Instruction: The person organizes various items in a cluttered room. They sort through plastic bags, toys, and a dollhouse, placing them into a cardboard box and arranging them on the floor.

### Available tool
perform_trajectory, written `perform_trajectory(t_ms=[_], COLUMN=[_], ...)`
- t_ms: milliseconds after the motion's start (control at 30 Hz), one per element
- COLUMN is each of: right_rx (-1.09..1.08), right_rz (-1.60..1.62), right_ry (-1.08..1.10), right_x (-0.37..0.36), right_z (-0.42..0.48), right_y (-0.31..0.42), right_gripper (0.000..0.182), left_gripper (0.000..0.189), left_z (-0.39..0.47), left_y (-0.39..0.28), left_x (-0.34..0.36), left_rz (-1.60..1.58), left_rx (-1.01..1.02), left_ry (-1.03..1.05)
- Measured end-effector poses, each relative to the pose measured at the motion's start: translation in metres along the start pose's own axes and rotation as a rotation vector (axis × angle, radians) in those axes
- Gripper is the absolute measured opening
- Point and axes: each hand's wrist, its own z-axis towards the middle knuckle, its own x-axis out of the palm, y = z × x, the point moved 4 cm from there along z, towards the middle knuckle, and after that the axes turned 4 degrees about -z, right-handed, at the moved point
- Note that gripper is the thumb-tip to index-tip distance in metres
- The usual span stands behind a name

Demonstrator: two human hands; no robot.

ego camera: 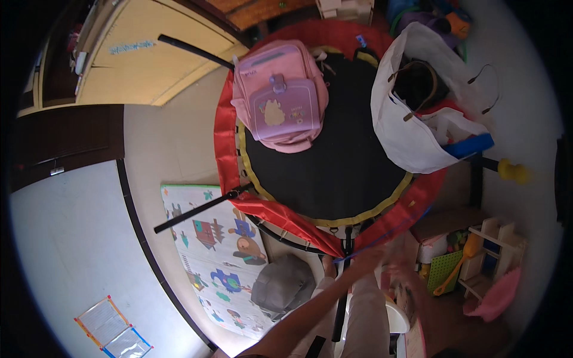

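Observation:
A small round trampoline point(340, 156) with a black mat and red padded rim stands before me, some black legs or posts sticking out around it. My left hand point(371, 259) is at its near rim, beside the red cover and a thin blue strip; its fingers are blurred. Blurred too is my right hand point(400, 268), just right of it; I cannot tell what it holds. On the mat lies a pink and purple backpack point(280, 98). A white fabric bag point(398, 129) with brown-ended handles rests over the right side, a blue item in its opening.
A patterned play mat point(206, 237) lies on the floor at left, with a grey bag point(284, 284) on its near corner. At lower right are toys, a green perforated board point(444, 271) and a wooden shelf piece point(485, 255). A yellow cabinet panel point(161, 58) stands upper left.

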Motion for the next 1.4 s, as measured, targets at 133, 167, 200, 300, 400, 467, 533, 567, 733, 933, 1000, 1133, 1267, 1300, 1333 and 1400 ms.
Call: perform_trajectory(t_ms=[133,167,200,300,400,467,533,567,733,933,1000,1133,1267,1300,1333,1400], right_rx=[0.339,0.485,0.474,0.390,0.357,0.388,0.458,0.470,0.477,0.484,0.510,0.347,0.257,0.198,0.165,0.087], right_rz=[0.578,0.241,0.327,0.587,0.854,1.039,1.200,1.162,1.044,1.061,1.214,1.322,1.378,1.350,1.358,1.345], right_ry=[0.586,0.276,0.274,0.297,0.350,0.400,0.480,0.518,0.555,0.461,0.500,0.114,0.032,-0.072,-0.075,-0.096], right_x=[0.146,0.180,0.212,0.225,0.222,0.218,0.217,0.212,0.209,0.169,0.132,0.085,0.072,0.085,0.087,0.084], right_z=[-0.059,-0.100,-0.149,-0.167,-0.170,-0.186,-0.198,-0.196,-0.187,-0.201,-0.211,-0.269,-0.306,-0.320,-0.325,-0.332], right_y=[-0.050,-0.021,0.015,0.009,-0.004,0.001,0.010,0.012,0.012,0.047,0.074,0.177,0.221,0.241,0.252,0.261], right_gripper=[0.019,0.020,0.027,0.026,0.019,0.017,0.017,0.017,0.017,0.017,0.016,0.041,0.063,0.065,0.060,0.050], left_gripper=[0.031,0.029,0.028,0.043,0.060,0.067,0.068,0.065,0.028,0.024,0.027,0.028,0.026,0.026,0.026,0.026], left_z=[-0.111,-0.150,-0.190,-0.295,-0.370,-0.358,-0.355,-0.348,-0.339,-0.326,-0.313,-0.286,-0.297,-0.303,-0.304,-0.299], left_y=[0.030,0.034,0.065,0.132,0.139,0.094,0.065,0.061,0.114,0.106,0.089,0.024,0.018,0.016,0.017,0.013], left_x=[-0.114,-0.149,-0.170,-0.257,-0.338,-0.386,-0.423,-0.440,-0.480,-0.470,-0.457,-0.439,-0.436,-0.438,-0.442,-0.444], left_rz=[-0.078,0.031,0.056,0.032,-0.237,-0.244,-0.425,-0.543,-0.706,-0.594,-0.505,-0.467,-0.480,-0.528,-0.421,-0.512], left_rx=[-0.202,-0.387,-0.568,-0.612,-0.648,-0.471,-0.408,-0.405,-0.422,-0.392,-0.353,-0.414,-0.360,-0.391,-0.393,-0.420], left_ry=[-0.231,-0.386,-0.535,-0.930,-1.475,-1.476,-1.372,-1.299,-1.247,-1.160,-1.083,-0.945,-0.873,-0.858,-0.859,-0.836])
